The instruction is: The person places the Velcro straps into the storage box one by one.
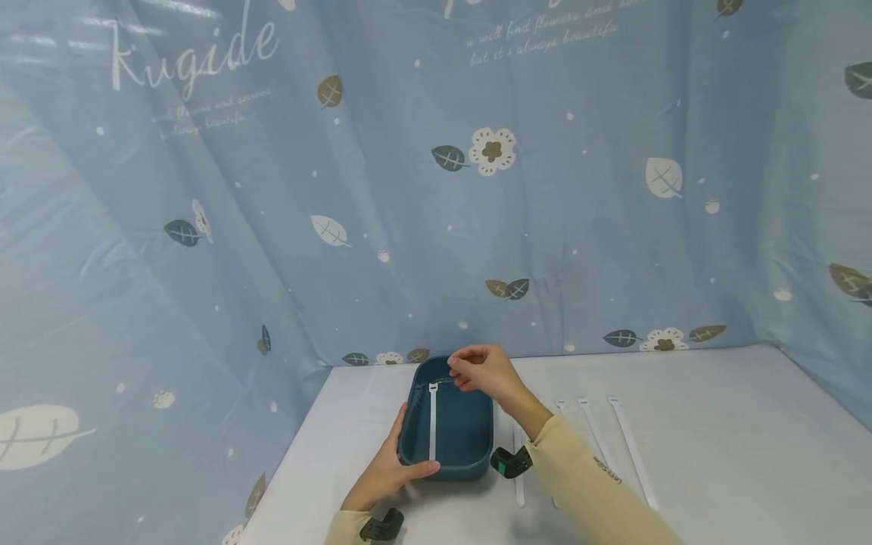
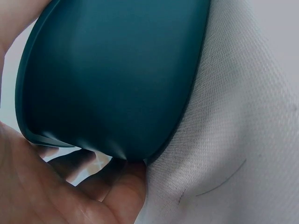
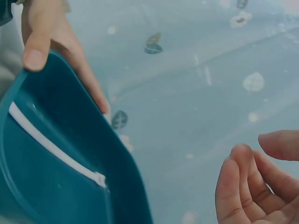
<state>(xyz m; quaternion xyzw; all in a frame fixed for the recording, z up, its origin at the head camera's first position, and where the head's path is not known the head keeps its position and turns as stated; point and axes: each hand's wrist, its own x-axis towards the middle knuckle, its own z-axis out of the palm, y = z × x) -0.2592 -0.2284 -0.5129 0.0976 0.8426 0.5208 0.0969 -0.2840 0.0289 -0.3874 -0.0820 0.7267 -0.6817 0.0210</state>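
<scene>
A dark teal, deep rectangular box stands on the table. Gripping its near left corner is my left hand, thumb over the rim and fingers along the outer side. In the left wrist view, fingers reach under the box's lower edge. Inside lies one white strap with a slotted head, like a wide cable tie, its head toward the far end. My right hand hovers over the far right rim, holding nothing. The right wrist view shows its thumb apart from the loosely bent fingers.
Several more white straps lie on the white tabletop right of the box, partly hidden by the right forearm. A blue patterned curtain hangs behind the table and along its sides. Each wrist wears a black band.
</scene>
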